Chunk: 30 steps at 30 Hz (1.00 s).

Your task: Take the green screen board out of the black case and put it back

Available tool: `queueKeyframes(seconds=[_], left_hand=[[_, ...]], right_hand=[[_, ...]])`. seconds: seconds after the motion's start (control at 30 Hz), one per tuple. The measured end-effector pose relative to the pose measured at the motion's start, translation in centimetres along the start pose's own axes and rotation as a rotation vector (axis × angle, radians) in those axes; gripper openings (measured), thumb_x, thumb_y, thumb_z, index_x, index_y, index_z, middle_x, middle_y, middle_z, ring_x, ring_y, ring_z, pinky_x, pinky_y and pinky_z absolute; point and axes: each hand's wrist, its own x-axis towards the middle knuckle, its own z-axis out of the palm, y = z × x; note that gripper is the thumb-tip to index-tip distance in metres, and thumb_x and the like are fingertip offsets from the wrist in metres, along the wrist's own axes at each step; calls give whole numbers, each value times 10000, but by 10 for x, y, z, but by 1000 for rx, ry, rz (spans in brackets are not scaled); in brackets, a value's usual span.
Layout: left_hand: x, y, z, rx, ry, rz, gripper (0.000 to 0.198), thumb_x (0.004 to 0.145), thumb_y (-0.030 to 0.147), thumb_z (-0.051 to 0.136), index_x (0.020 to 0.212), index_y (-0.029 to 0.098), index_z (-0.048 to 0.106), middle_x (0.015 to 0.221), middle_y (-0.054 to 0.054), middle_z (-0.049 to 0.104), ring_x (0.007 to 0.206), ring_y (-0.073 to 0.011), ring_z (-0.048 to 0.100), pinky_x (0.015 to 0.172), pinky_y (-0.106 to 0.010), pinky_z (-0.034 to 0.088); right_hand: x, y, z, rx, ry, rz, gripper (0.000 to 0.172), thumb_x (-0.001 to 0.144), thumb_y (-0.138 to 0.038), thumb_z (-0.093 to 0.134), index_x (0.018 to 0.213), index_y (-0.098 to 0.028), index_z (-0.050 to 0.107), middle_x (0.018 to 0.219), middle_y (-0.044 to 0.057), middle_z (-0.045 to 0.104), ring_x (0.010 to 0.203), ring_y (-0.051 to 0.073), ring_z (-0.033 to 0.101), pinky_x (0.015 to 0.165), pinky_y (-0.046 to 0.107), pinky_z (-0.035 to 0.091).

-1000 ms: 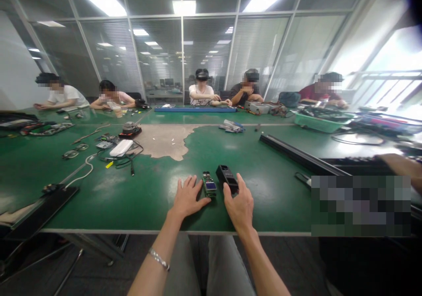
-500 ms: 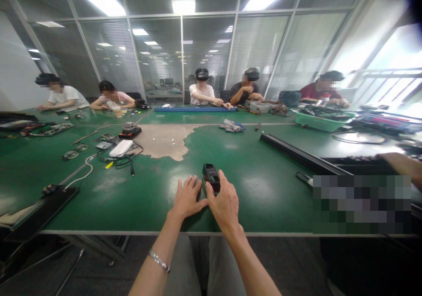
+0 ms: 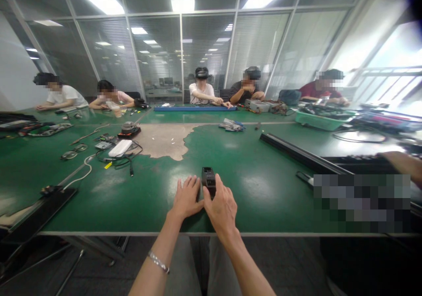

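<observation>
A small black box-shaped device (image 3: 208,179) stands on the green table in front of me, with slots or openings on its top face. My right hand (image 3: 221,206) has its thumb and index finger around the near end and right side of the device, gripping it. Flat on the table to the left lies my left hand (image 3: 187,198), its fingers stretched out and holding nothing. Its thumb reaches toward the right thumb, just short of the device. The lower part of the device is hidden behind my right hand.
Left on the table (image 3: 154,199) are a white box (image 3: 121,148) with cables and a long dark panel (image 3: 44,214). A long black bar (image 3: 296,153) lies at right, near another person's arm (image 3: 400,162). Farther off are gloves (image 3: 232,125), a green basket (image 3: 321,119) and several seated people.
The black device has turned slightly and shifted a little left and nearer; the green edge seen at its side no longer shows. My right hand has moved slightly left with it.
</observation>
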Motion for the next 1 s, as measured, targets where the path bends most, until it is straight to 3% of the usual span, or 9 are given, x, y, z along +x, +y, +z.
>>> queueKeyframes(seconds=[0.27, 0.5, 0.7, 1.0], left_hand=[[0, 1, 1, 10, 1, -9, 716, 867, 466, 443, 1509, 190, 287, 1588, -95, 260, 1463, -307, 183, 1174, -596, 81], [2, 1, 0, 23, -23, -4, 796, 800, 465, 519, 1504, 172, 291, 1591, -107, 245, 1466, -312, 167, 1172, -600, 73], [1, 2, -1, 34, -14, 0, 762, 829, 521, 495, 1493, 191, 316, 1584, -107, 265, 1463, -319, 179, 1170, -600, 81], [0, 2, 0, 20, -2, -6, 707, 851, 495, 483, 1484, 214, 340, 1584, -97, 272, 1460, -312, 194, 1174, -589, 80]], right_hand=[[-11, 6, 8, -12, -39, 16, 587, 905, -342, 496, 1436, -115, 390, 1195, 143, 651, 1041, 276, 583, 875, 379, 469], [-4, 9, 12, 87, 6, 3, 730, 885, -493, 527, 1457, -75, 350, 1324, 184, 572, 1164, 304, 535, 956, 416, 451], [1, 9, 15, 72, -24, 2, 621, 920, -433, 485, 1425, -80, 409, 1302, 162, 603, 1104, 277, 573, 930, 394, 468], [-5, 8, 14, -26, -62, 7, 594, 940, -420, 456, 1411, -61, 419, 1249, 166, 634, 1063, 273, 591, 877, 362, 470]])
